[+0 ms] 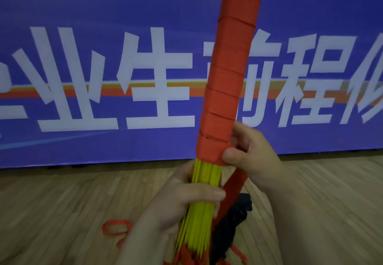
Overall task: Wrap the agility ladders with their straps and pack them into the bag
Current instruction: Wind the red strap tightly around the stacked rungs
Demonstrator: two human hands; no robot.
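**Ladder bundle held upright, strap wound most of the way down**

A bundle of thin yellow plastic agility-ladder rungs (204, 208) stands nearly upright in the centre of the frame, leaning slightly to the right as it rises out of the top edge. A flat red fabric strap (232, 82) is wound around it in overlapping spiral turns from the top of the frame down to just below the middle; under that the yellow rungs are bare.

The left hand (178, 204), lower centre, is closed around the bare yellow rungs, fingers wrapped across the front. The right hand (248, 152), right of centre, is clamped on the lowest red turn, thumb pressed on its front. A loose length of the same strap runs down from this hand, just right of the rungs.

A dark fabric bag (234, 223) lies on the pale wooden plank floor (62, 202) behind the bundle, lower centre. A loose red strap loop (116, 229) lies on the floor at lower left. A blue banner with large white characters (103, 78) fills the upper frame.
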